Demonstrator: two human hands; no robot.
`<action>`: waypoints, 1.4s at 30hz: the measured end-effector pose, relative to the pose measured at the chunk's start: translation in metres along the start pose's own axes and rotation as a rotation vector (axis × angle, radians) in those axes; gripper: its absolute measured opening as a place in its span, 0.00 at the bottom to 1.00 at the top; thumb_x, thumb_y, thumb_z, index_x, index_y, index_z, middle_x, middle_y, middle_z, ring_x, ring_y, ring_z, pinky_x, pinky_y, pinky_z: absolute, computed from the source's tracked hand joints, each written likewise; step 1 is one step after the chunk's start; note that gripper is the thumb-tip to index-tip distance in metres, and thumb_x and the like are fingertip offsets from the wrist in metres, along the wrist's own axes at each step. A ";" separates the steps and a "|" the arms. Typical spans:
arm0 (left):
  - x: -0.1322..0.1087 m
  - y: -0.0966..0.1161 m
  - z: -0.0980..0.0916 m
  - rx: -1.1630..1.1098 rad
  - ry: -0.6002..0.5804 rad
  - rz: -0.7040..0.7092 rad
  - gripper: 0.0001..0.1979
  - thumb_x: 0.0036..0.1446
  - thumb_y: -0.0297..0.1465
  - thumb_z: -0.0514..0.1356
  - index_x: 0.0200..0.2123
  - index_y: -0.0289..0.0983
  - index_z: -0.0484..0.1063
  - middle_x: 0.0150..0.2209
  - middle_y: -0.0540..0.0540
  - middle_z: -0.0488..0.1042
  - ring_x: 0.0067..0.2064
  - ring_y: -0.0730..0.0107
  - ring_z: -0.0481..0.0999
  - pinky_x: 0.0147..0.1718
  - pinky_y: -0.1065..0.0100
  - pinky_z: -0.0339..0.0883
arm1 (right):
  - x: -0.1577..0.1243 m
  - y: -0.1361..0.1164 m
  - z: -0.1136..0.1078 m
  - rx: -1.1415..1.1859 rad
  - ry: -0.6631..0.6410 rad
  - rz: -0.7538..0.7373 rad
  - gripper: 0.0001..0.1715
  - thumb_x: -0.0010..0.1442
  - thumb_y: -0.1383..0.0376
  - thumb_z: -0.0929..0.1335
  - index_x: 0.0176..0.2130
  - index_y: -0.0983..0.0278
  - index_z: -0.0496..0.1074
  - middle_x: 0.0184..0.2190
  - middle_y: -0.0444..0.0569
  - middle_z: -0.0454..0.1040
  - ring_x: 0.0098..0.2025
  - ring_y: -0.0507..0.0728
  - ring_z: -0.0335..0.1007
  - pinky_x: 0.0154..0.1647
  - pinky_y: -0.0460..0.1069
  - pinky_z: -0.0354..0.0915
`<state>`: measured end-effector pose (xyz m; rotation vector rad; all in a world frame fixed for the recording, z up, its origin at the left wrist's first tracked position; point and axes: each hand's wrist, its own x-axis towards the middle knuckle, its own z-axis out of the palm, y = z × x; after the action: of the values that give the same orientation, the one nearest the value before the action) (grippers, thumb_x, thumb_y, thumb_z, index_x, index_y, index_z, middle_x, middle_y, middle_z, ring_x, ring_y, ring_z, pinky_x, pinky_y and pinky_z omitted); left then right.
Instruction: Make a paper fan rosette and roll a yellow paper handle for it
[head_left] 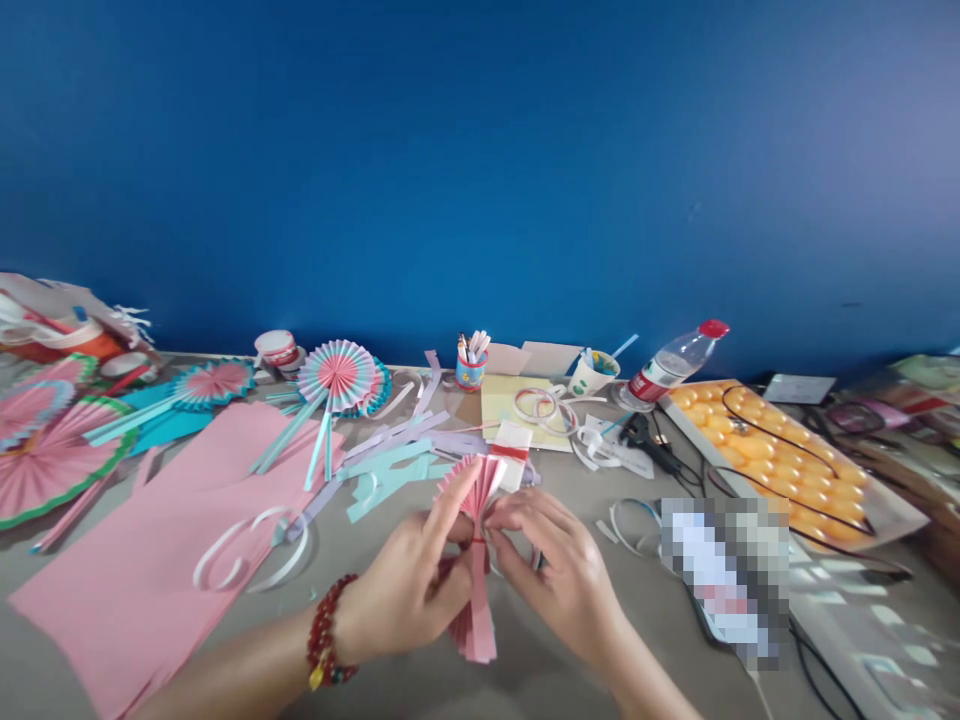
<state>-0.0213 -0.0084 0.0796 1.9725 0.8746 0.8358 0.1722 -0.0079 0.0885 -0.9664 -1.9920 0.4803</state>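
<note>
Left hand (409, 590) and right hand (559, 570) pinch a pleated pink paper fan (474, 560) at its tied middle above the tabletop (525, 680), fingers pressed on the folds.

Folded paper strip (475, 560) btwn both hands; paper sheet (150, 540) at 9 o'clock, water bottle (671, 368) at 1, pen cup (471, 368) at 12.

Lower centre: bare desk (525, 670) lay open beneath both wrists.
Lower left: a flat pink sheet (150, 540) covered the surface, easy to pass over.
Right: black cables (757, 430) and an orange tray (787, 460) blocked the way.
Centre back: paper strips (390, 450), cups (592, 372) and a bottle (671, 365) crowded the far edge.
</note>
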 end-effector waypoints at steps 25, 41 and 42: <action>0.004 0.001 0.001 0.036 -0.032 0.044 0.43 0.54 0.22 0.48 0.70 0.37 0.31 0.27 0.53 0.64 0.23 0.72 0.61 0.24 0.71 0.57 | -0.001 -0.003 -0.007 -0.188 -0.068 -0.092 0.08 0.64 0.72 0.66 0.40 0.61 0.73 0.36 0.47 0.79 0.38 0.55 0.75 0.43 0.52 0.71; 0.004 0.000 0.000 -0.006 -0.055 0.043 0.44 0.53 0.21 0.49 0.70 0.37 0.34 0.26 0.54 0.64 0.24 0.71 0.61 0.26 0.70 0.55 | 0.001 -0.007 -0.009 -0.315 -0.146 -0.148 0.10 0.66 0.72 0.61 0.40 0.61 0.71 0.37 0.50 0.79 0.38 0.57 0.75 0.43 0.53 0.72; 0.004 0.001 -0.001 -0.015 -0.055 0.038 0.43 0.52 0.21 0.49 0.70 0.37 0.35 0.26 0.54 0.64 0.24 0.71 0.61 0.25 0.71 0.55 | 0.001 -0.007 -0.009 -0.309 -0.144 -0.148 0.11 0.66 0.73 0.61 0.40 0.61 0.71 0.37 0.50 0.79 0.38 0.57 0.75 0.43 0.53 0.72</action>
<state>-0.0194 -0.0054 0.0816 1.9948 0.7992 0.8031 0.1763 -0.0117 0.0984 -0.9808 -2.2953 0.1660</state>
